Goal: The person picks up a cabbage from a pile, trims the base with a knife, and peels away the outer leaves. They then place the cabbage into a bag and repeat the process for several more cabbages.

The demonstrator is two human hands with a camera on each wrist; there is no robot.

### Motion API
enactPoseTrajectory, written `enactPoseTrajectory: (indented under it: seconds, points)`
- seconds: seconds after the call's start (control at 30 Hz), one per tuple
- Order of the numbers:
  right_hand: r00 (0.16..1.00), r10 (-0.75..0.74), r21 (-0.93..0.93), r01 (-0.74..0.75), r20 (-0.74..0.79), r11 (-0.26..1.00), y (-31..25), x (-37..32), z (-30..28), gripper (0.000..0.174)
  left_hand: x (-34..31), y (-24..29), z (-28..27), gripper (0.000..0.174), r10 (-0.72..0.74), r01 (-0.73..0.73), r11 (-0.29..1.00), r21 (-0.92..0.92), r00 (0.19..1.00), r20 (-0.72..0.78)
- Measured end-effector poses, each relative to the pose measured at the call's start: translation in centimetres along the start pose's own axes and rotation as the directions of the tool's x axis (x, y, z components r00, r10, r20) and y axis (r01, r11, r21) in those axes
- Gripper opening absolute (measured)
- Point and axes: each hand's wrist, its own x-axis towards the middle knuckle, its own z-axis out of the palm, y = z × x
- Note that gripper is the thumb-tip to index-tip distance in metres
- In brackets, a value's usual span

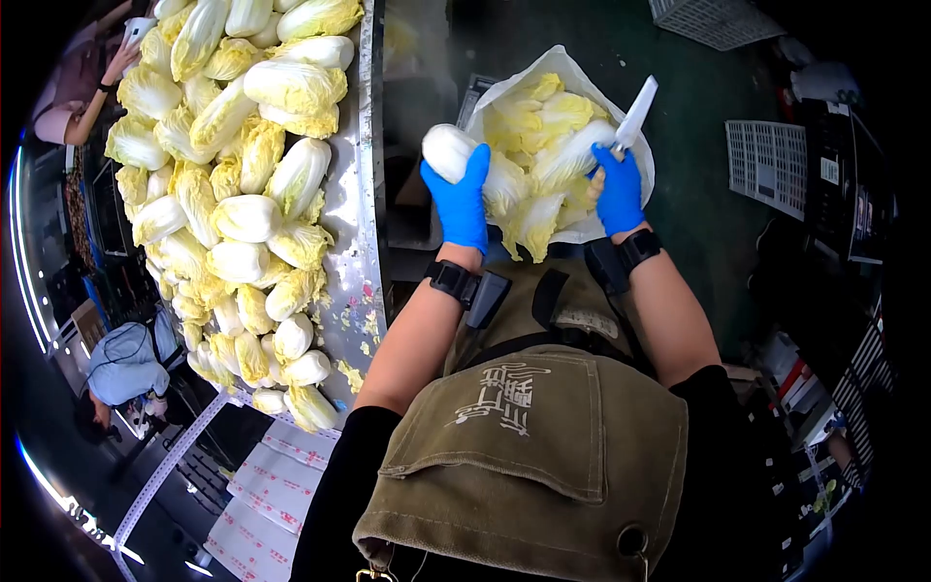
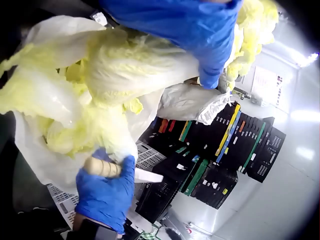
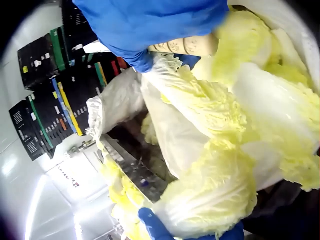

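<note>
My blue-gloved left hand [image 1: 460, 202] grips a napa cabbage [image 1: 449, 150], its white base end showing above the fingers. In the left wrist view that cabbage [image 2: 145, 67] lies along the palm, its yellow top over the loose leaves. My gloved right hand [image 1: 621, 197] holds a knife [image 1: 637, 112] by its wooden handle [image 3: 192, 46], the blade pointing away from me. Against the same hand lies a pale cabbage leaf [image 3: 192, 95], its white end at the thumb. Both hands are over a white bag [image 1: 645, 179] full of loose yellow-white leaves [image 1: 543, 112].
To the left, a metal table [image 1: 354, 194] bears a big heap of napa cabbages [image 1: 242, 218]. Plastic crates [image 1: 766, 165] stand on the right, with black crates [image 2: 215, 185] stacked beyond. Another person's arm [image 1: 92, 112] shows at far left. White cartons [image 1: 257, 495] lie at lower left.
</note>
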Motion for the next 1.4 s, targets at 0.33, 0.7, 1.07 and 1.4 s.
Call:
enactPoseTrajectory:
  seconds: [0.33,0.7,1.07,1.4]
  points:
    - [0.982,0.094,-0.443,-0.013,0.161,0.896,4.6,-4.1,-3.4,0.025,0.6,2.0,-4.6,0.057,-0.302,0.325,0.882,-0.340,0.946,0.121]
    - [0.858,0.316,-0.427,-0.129,0.404,0.895,8.3,2.5,2.5,0.039,-3.7,5.7,-6.2,0.069,-0.396,0.463,0.853,-0.240,0.875,0.280]
    - [0.802,0.474,-0.365,-0.346,0.363,0.864,4.0,-1.4,-3.7,0.042,3.1,0.1,-2.9,0.088,-0.537,-0.468,0.587,0.661,0.385,0.750]
    - [0.902,0.272,-0.301,-0.172,0.335,0.938,1.2,-2.7,-3.7,0.027,4.5,1.1,-5.5,0.070,-0.701,-0.357,0.391,0.849,0.481,0.525]
